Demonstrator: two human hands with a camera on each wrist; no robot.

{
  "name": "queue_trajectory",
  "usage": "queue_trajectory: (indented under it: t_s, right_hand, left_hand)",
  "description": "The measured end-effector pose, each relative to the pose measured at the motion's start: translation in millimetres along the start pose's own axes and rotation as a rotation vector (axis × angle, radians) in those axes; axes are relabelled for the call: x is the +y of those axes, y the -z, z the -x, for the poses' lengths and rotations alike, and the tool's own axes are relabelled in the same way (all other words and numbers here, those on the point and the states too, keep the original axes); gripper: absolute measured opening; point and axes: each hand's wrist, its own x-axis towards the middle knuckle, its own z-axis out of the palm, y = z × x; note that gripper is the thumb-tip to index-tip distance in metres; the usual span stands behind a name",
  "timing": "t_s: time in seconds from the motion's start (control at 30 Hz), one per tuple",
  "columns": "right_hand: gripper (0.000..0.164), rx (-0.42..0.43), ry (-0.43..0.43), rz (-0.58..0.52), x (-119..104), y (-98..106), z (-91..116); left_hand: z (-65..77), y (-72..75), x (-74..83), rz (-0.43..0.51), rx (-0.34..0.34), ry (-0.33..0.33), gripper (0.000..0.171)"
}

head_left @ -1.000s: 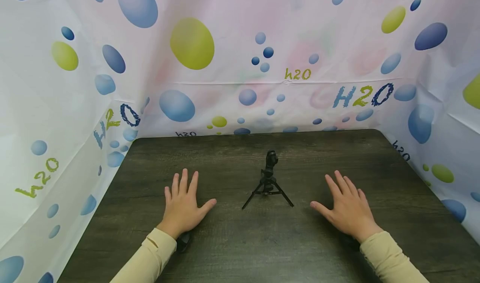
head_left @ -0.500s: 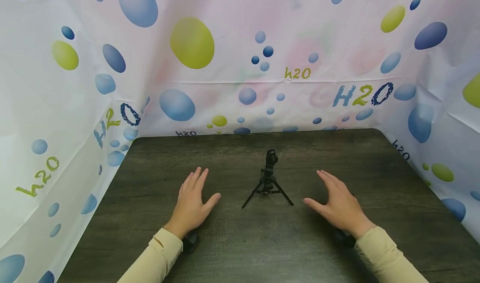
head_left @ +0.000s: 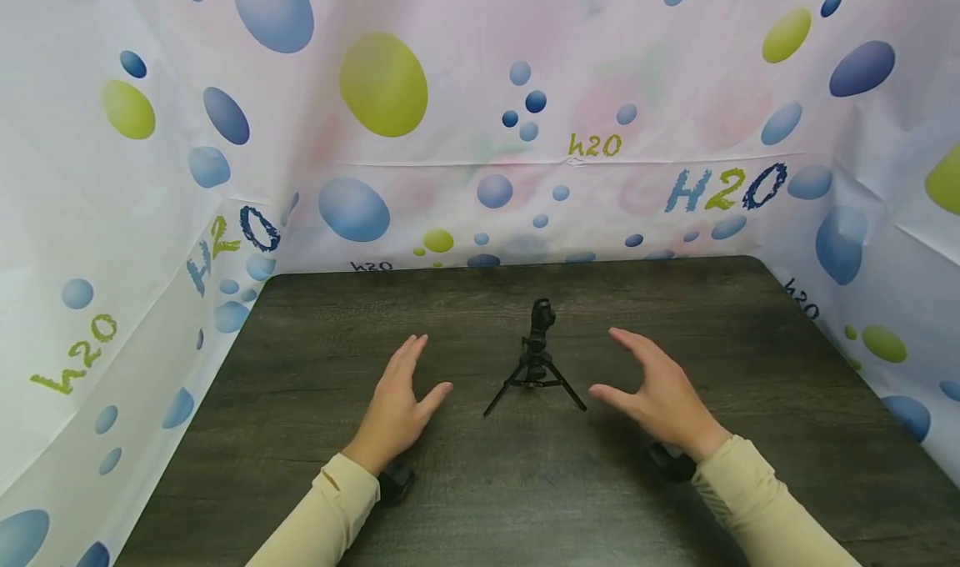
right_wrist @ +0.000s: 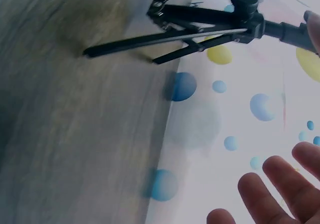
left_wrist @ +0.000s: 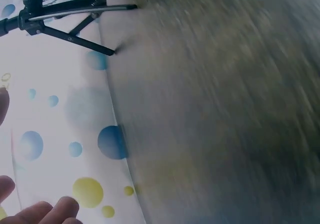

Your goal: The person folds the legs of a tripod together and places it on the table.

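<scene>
A small black tripod (head_left: 536,354) stands upright on the dark wooden table with its legs spread. To its left in the head view is my left hand (head_left: 393,413), thumb apart from the fingers, touching nothing. My right hand (head_left: 663,396) hovers on the other side, palm turned inward, its thumb tip a short way from the nearest leg. Both hands hold nothing. In the left wrist view, the tripod (left_wrist: 65,19) shows at the top, with fingertips (left_wrist: 62,209) at the lower left. The right wrist view has the tripod (right_wrist: 210,24) above several spread fingers (right_wrist: 290,184).
The dark wooden table (head_left: 480,500) reaches back to a white curtain (head_left: 465,67) printed with blue and green dots, which also runs along both sides. A black wrist device (head_left: 395,481) sits under the left cuff, and another wrist device (head_left: 669,462) under the right.
Both hands have moved inward toward the tripod and turned from palms down to palms facing each other. The tripod has stayed in place.
</scene>
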Motion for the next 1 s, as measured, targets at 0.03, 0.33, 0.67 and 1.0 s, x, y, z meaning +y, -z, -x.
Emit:
queue_trajectory:
  t_s: [0.03,0.33,0.67,1.0]
  right_hand:
    - [0.079,-0.001,0.008,-0.008,-2,0,-2]
    - [0.074,-0.002,0.066,-0.05,-19,-2,-18]
    - [0.066,0.008,0.111,-0.084,-40,-1,-37]
    - [0.062,0.004,0.116,-0.087,-53,1,-52]
  left_hand:
    - [-0.1,-1.3,1.4,0.009,0.006,-0.003,0.078]
    - [-0.6,-14.0,11.6,0.029,0.02,-0.036,0.073]
    - [-2.6,-26.2,19.0,0.072,-0.013,-0.064,0.059]
    - [-6.1,-35.4,27.4,0.081,-0.04,-0.076,0.052]
